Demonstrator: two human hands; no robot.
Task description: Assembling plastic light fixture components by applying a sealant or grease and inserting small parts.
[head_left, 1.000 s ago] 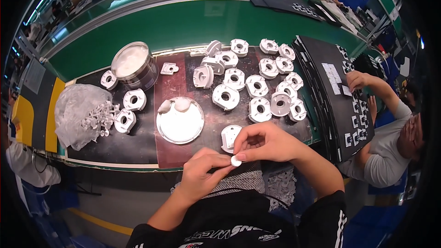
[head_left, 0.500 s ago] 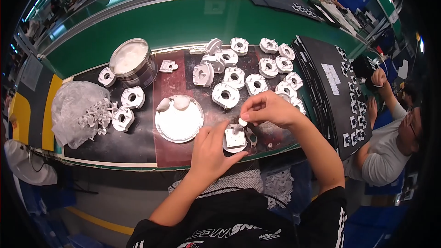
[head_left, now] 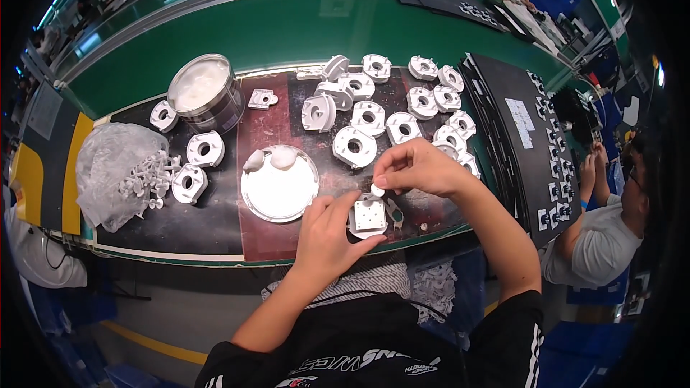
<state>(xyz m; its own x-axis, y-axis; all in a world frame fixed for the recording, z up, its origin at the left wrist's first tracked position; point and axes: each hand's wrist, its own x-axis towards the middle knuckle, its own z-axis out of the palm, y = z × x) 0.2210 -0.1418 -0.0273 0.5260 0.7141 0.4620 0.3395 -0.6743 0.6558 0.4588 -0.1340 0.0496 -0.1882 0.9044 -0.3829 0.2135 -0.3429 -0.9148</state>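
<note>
Near the front edge of the table, my left hand (head_left: 329, 239) grips a white plastic housing (head_left: 369, 217) between thumb and fingers. A square plate with small holes faces up on it. Over the housing's far end, my right hand (head_left: 415, 167) pinches a small white round-headed plastic piece (head_left: 377, 190). Its lower end meets the housing, but I cannot tell whether it is inserted. Left of my hands lies a round metal lid (head_left: 282, 194), with two lumps of white paste (head_left: 283, 157) on its far side.
Several white housings (head_left: 353, 146) with round holes stand beyond my hands. At left are an open tin (head_left: 219, 116) of white paste and a plastic bag (head_left: 108, 172) spilling small white stemmed pieces (head_left: 154, 176). Stacked black boards (head_left: 514, 93) rise at right, beside a co-worker (head_left: 604, 244).
My right hand stays over the housing with the small piece, shifting only slightly. The view has moved a little. At right, the co-worker's raised hand has come down toward the other hand.
</note>
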